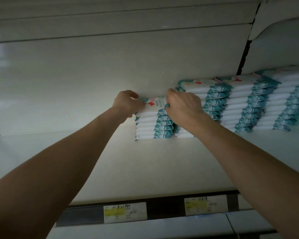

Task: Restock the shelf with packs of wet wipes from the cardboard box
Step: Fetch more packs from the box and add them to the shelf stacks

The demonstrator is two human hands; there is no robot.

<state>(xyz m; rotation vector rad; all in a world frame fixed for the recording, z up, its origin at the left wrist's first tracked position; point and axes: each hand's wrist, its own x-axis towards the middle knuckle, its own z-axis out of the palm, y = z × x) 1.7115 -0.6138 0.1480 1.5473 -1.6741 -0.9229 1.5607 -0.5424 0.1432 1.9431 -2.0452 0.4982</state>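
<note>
Both bare arms outstretched, left grip [128, 102] and right grip [182, 104] curled, holding.

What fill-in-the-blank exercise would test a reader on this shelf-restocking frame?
1. The left grip and right grip both hold the top pack of the stack farthest to the ___ on the shelf.
2. The cross printed on that pack is ___.
3. The price labels on the shelf's front rail number ___.

Missing words: left; red; two.
</note>
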